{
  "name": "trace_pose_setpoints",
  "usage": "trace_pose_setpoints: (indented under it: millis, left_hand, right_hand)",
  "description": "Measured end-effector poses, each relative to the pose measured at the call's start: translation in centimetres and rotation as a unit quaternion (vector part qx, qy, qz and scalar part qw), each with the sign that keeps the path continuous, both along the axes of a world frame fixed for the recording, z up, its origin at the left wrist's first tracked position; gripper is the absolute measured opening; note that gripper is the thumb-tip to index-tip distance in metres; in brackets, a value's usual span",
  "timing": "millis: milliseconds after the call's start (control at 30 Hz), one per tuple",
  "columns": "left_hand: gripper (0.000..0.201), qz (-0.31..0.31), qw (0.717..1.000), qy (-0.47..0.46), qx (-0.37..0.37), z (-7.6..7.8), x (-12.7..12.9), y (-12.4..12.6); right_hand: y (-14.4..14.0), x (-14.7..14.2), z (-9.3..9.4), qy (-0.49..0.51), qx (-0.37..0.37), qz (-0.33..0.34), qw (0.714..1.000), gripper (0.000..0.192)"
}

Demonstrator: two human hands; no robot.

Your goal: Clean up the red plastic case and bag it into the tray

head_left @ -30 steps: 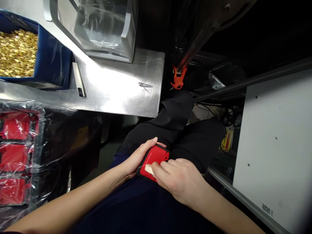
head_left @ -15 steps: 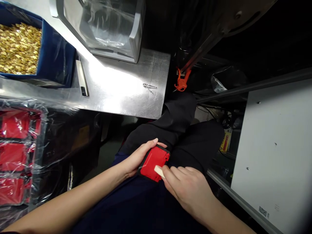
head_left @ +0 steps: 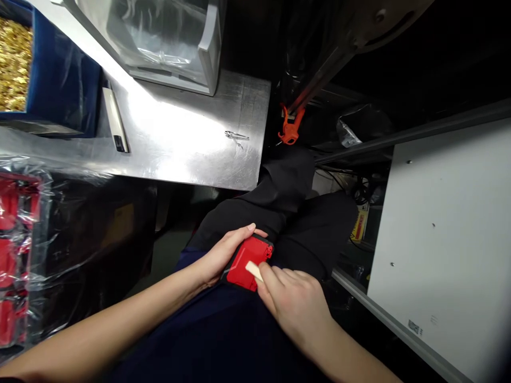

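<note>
Red plastic part (head_left: 246,261) in left hand (head_left: 221,254), long axis toward upper right.

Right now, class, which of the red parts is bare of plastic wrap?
The red part on the lap, gripped by the left hand and touched by the right hand. The other red parts sit under plastic film at far left.

Both bare forearms reach in from the lower edge, converging over the lap; the left hand (head_left: 221,255) lies palm-inward, fingers curled, thumb stretched along the top — a closed grasp; the right hand (head_left: 293,300) is knuckles-up, fingertips pinched together, wrist angled inward.
</note>
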State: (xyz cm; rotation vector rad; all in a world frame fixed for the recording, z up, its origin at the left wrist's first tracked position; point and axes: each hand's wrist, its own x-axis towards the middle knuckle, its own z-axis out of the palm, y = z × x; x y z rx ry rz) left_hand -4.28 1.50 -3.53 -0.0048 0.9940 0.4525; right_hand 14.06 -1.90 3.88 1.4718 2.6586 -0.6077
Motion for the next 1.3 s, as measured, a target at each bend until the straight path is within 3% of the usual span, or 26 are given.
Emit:
trace_pose_setpoints:
  millis: [400, 500, 1167, 1300]
  left_hand:
    - [0.052, -0.029, 0.999, 0.023, 0.023, 0.1, 0.3, -0.1]
    - [0.052, -0.036, 0.998, 0.032, 0.039, 0.4, 0.4, 0.0]
    - [0.052, -0.025, 0.999, 0.036, 0.019, 0.5, 0.6, 0.1]
    - [0.050, -0.010, 1.000, 0.020, 0.003, 0.4, 0.4, 0.2]
  right_hand:
    - [2.4, 1.6, 0.6, 0.011, -0.222, -0.042, 0.974, 0.014]
    - [3.1, 1.6, 0.9, -0.003, -0.256, -0.028, 0.966, 0.019]
    - [4.6, 0.8, 1.5, -0.058, -0.259, 0.008, 0.964, 0.019]
    - [5.2, 1.4, 1.3, -0.023, -0.264, -0.004, 0.964, 0.018]
